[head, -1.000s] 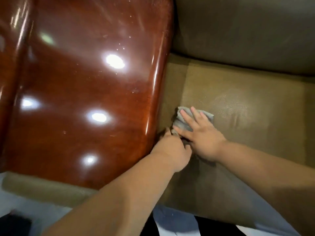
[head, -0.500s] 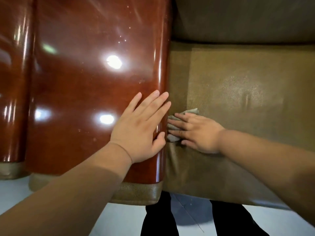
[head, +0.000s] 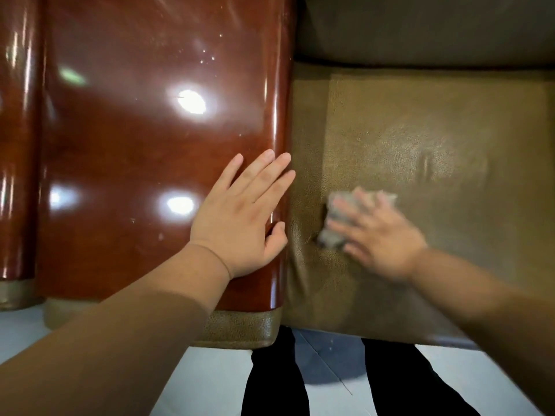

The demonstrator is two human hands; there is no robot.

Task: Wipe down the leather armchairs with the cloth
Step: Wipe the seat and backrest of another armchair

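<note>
Left hand (head: 240,217) left seat gap beside cloth one second ago, moved onto glossy red-brown armrest (head: 150,145), lay flat there, fingers straight, thumb over inner edge. Right hand (head: 378,238) carried grey cloth (head: 336,217) away from armrest side, out across olive seat cushion (head: 420,130); hand and cloth motion-blurred, fingers spread over cloth. Cloth shifted from against armrest wall to clear of it.

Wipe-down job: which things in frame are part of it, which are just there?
Part of the job:
- cloth, pressed on the seat
- right hand, on the cloth, blurred
- seat cushion, olive leather
- left hand, flat on the armrest
- glossy brown armrest

Just there:
- pale floor
- person's dark trouser legs
</note>
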